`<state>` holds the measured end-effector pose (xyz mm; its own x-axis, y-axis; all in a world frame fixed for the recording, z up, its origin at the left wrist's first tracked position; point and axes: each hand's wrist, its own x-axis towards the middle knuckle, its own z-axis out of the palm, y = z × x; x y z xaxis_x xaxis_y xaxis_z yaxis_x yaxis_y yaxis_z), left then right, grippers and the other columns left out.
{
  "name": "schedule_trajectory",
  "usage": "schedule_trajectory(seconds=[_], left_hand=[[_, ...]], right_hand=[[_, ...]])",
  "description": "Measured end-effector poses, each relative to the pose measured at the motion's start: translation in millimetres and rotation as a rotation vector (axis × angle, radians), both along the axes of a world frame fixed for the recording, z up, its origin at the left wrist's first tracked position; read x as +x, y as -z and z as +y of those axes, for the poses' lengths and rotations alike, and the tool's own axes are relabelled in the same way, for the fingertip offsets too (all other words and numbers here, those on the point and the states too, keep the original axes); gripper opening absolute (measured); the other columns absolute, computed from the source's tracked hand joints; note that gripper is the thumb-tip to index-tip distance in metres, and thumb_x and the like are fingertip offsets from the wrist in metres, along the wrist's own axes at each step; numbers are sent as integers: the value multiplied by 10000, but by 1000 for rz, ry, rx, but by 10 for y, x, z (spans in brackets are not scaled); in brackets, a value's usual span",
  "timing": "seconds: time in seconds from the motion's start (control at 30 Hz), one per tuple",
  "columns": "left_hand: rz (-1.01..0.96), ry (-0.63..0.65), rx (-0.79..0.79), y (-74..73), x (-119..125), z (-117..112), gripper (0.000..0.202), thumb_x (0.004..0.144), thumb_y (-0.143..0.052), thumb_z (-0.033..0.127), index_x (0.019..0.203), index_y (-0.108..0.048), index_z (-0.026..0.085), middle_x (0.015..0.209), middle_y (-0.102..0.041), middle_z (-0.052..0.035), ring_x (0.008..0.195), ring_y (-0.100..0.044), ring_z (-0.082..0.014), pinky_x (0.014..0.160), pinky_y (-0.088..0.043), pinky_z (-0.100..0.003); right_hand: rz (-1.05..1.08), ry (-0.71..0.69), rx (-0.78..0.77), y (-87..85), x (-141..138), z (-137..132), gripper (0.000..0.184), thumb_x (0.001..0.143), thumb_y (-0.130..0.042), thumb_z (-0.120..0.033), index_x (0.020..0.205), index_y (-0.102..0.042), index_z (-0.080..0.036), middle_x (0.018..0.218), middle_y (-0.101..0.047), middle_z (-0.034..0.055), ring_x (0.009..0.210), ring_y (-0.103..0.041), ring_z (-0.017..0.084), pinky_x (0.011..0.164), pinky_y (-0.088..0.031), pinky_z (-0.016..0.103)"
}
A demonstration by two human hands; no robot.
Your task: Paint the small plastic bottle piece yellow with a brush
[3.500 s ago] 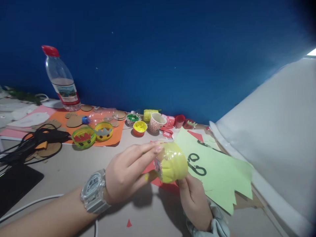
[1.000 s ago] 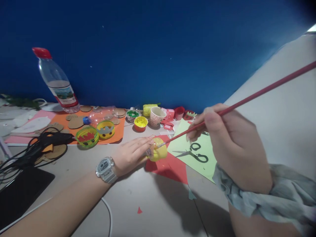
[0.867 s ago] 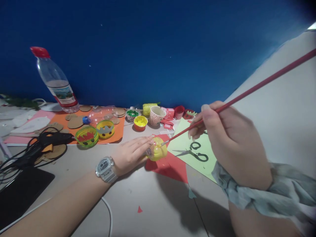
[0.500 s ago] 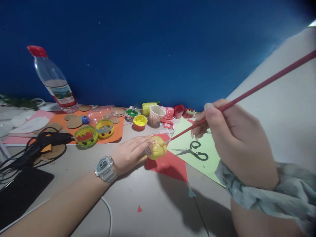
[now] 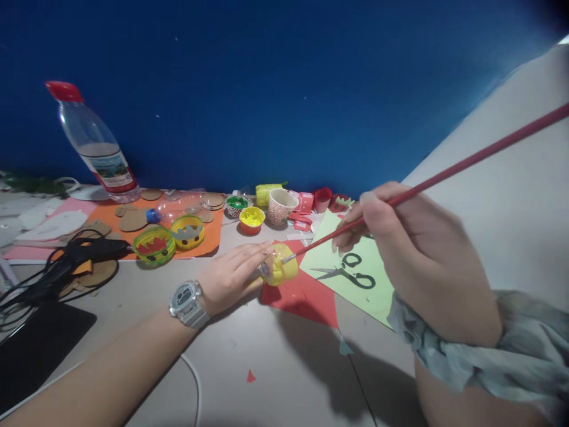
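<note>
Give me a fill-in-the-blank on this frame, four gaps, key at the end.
1. The right hand holds a ____ paintbrush.
2. The left hand holds the ____ plastic piece.
3. The scissors lie on the ____ sheet.
4. The watch is on the person's ____ arm.

Missing words: red; yellow; green; left.

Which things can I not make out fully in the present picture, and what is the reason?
In the head view:
- brush: far end cut off by the right edge.
- held yellow piece: left end hidden by the left hand.
- watch: display too small to read.
- label: small print blurred.
</note>
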<state>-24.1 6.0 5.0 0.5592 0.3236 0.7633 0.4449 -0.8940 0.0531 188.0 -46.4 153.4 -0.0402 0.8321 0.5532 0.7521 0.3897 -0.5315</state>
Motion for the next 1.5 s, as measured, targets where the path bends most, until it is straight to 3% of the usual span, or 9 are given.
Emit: schedule_trajectory(seconds=[0.23, 0.4, 0.5, 0.6, 0.7, 0.9, 1.1, 1.27, 1.5], left_hand=[[10, 45, -84, 73, -19, 36, 504, 868, -593, 297, 1308, -420, 121, 1201, -644, -168, 1109, -621, -226, 930, -538, -352], [85, 107, -230, 97, -10, 37, 527, 868, -569, 434, 1282, -443, 133, 1230, -628, -160, 1082, -634, -233, 924, -539, -366], [83, 140, -275, 95, -12, 36, 537, 877, -544, 450, 1303, -423, 146, 1220, -633, -153, 1113, -616, -234, 926, -533, -368], [77, 168, -291, 92, -18, 39, 545, 891, -518, 452, 1323, -396, 143, 1247, -613, -163, 1141, -598, -231, 933, -524, -365], [80, 168, -291, 84, -23, 44, 533, 895, -499, 465, 1310, -410, 142, 1251, -609, -165, 1124, -606, -235, 918, -531, -377], [64, 188, -298, 64, -17, 47, 495, 889, -520, 427, 1268, -455, 115, 1220, -628, -156, 1121, -606, -238, 896, -543, -362], [92, 182, -359, 70, -14, 50, 511, 881, -529, 443, 1287, -443, 143, 1254, -607, -140, 1138, -592, -222, 918, -528, -357], [89, 193, -379, 72, -21, 44, 483, 882, -536, 423, 1271, -456, 148, 1273, -596, -128, 1150, -577, -217, 937, -515, -343], [49, 117, -440, 98, -24, 56, 531, 827, -614, 436, 1257, -477, 156, 1217, -634, -123, 1121, -599, -234, 922, -524, -380]], right_hand=[[119, 122, 118, -46, 54, 34, 235, 922, -447, -369, 749, -559, -258, 650, -600, -13, 553, -599, 123, 537, -515, 286], [195, -19, 16, 148, -34, 336, 160, 897, -499, -386, 844, -538, -240, 712, -643, -8, 649, -649, 132, 641, -541, 276], [127, -46, -15, 328, -130, 646, 206, 892, -496, -416, 857, -544, -219, 763, -666, 17, 709, -665, 156, 677, -520, 293], [-52, -66, -82, 434, -230, 882, 218, 902, -469, -409, 870, -554, -211, 712, -677, 24, 600, -625, 152, 582, -464, 278], [-105, -101, -115, 471, -307, 1008, 219, 907, -450, -396, 871, -558, -209, 680, -676, 21, 527, -580, 143, 546, -432, 274], [-131, -95, -115, 544, -356, 1127, 232, 913, -423, -408, 895, -545, -212, 770, -708, 50, 644, -643, 189, 618, -459, 305], [-149, -52, -96, 556, -405, 1139, 220, 907, -441, -402, 865, -547, -214, 780, -710, 50, 631, -633, 184, 592, -434, 293], [-151, -12, -65, 476, -435, 1041, 258, 903, -451, -437, 840, -555, -209, 644, -661, 11, 483, -543, 136, 498, -377, 263], [140, 74, 171, 203, -265, 518, 207, 896, -491, -399, 830, -553, -212, 689, -626, 14, 584, -618, 135, 568, -479, 281]])
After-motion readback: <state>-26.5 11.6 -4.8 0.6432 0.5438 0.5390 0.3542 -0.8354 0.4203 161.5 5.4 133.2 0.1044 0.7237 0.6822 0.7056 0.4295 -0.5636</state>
